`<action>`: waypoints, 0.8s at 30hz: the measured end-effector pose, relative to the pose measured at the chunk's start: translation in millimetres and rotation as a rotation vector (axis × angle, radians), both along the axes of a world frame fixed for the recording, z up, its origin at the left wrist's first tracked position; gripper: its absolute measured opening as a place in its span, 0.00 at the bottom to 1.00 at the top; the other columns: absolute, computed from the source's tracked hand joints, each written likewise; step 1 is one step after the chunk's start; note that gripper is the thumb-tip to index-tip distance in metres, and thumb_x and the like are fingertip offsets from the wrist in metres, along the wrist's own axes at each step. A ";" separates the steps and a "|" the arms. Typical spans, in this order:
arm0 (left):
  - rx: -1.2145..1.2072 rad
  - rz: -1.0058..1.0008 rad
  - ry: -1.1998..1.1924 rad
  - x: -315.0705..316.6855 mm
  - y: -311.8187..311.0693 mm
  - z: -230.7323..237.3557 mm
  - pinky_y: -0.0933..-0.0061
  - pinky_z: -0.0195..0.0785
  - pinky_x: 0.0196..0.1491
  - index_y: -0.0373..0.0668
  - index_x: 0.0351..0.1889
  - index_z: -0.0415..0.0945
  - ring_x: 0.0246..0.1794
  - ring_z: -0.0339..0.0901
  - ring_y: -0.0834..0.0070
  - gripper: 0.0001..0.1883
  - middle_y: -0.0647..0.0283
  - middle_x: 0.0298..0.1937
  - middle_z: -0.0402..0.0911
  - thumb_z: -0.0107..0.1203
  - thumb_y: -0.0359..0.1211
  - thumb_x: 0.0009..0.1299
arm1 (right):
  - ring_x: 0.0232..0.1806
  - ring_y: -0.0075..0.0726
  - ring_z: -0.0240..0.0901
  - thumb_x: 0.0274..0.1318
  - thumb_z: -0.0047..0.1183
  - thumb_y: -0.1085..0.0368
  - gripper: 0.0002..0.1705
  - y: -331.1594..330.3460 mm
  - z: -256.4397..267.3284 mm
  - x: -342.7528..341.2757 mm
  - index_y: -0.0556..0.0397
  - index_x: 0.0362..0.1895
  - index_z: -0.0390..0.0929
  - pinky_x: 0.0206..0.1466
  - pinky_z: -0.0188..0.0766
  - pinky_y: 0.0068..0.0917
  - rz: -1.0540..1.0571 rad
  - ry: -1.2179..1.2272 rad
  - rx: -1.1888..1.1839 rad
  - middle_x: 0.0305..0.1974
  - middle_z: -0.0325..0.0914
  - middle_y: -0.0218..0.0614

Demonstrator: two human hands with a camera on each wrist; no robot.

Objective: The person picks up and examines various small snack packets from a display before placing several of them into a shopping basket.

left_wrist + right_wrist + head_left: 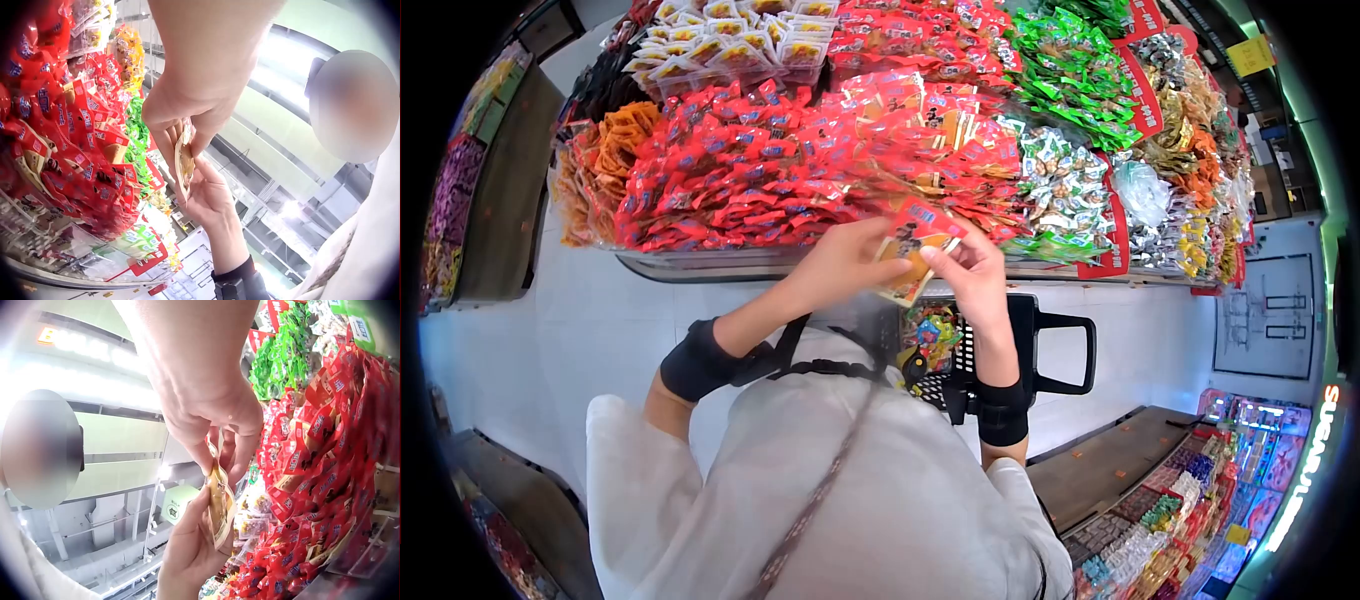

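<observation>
Between both hands, in front of the chest, is a snack packet [915,250] with a red top and a yellow-brown picture. My left hand [840,262] pinches its left side, thumb across the front. At the opposite edge my right hand [972,275] pinches it between thumb and fingers. Both wrist views show the packet edge-on; in the left wrist view the packet [184,159] looks slim and slightly bulged. Just beyond the hands lies a big heap of red snack packets [740,165], some with the same yellow-brown picture.
A black shopping basket [1022,345] with colourful packets in it stands below the right forearm. Green packets [1075,75] and white-green packets [1060,180] fill the bins to the right. A clear plastic bag [1142,193] lies among them. Wooden-sided display stands [495,215] flank the aisle.
</observation>
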State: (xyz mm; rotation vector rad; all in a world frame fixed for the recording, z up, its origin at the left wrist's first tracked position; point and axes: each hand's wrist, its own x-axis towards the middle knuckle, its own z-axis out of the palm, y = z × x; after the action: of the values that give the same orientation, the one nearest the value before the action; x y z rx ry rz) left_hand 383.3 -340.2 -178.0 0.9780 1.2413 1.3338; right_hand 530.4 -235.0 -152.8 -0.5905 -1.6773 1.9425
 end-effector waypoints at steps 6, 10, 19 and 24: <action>0.023 0.003 0.170 -29.3 -15.8 3.2 0.84 0.66 0.34 0.33 0.44 0.68 0.33 0.72 0.86 0.14 0.64 0.33 0.77 0.54 0.26 0.61 | 0.37 0.19 0.69 0.50 0.53 0.73 0.16 -11.4 0.0 -21.7 0.60 0.45 0.70 0.39 0.67 0.17 0.015 -0.034 -0.046 0.37 0.74 0.31; 0.002 -0.036 0.365 -46.5 -17.2 -4.1 0.84 0.59 0.24 0.34 0.39 0.70 0.23 0.67 0.90 0.11 0.66 0.21 0.75 0.55 0.27 0.60 | 0.35 0.18 0.69 0.49 0.53 0.73 0.11 -13.3 -0.6 -31.2 0.59 0.39 0.71 0.35 0.68 0.14 -0.043 -0.090 0.035 0.34 0.71 0.28; 0.059 -0.109 0.424 -51.0 1.6 12.0 0.75 0.43 0.18 0.37 0.23 0.59 0.15 0.49 0.81 0.18 0.65 0.12 0.55 0.59 0.35 0.58 | 0.36 0.22 0.71 0.46 0.55 0.75 0.09 0.8 3.4 -21.8 0.60 0.35 0.72 0.35 0.71 0.17 -0.106 -0.249 0.115 0.33 0.73 0.31; 0.091 -0.166 0.326 -49.2 14.3 5.4 0.71 0.58 0.22 0.38 0.32 0.68 0.16 0.67 0.71 0.12 0.57 0.18 0.70 0.56 0.35 0.59 | 0.30 0.24 0.73 0.47 0.53 0.76 0.05 17.1 16.6 -17.5 0.60 0.31 0.72 0.31 0.74 0.19 -0.079 -0.215 0.089 0.30 0.75 0.34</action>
State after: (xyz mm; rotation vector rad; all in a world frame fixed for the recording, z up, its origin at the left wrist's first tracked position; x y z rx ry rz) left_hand 334.1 -325.9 -172.5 1.3739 1.3154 1.1380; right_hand 512.9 -217.9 -136.2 -0.8434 -1.8288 1.7915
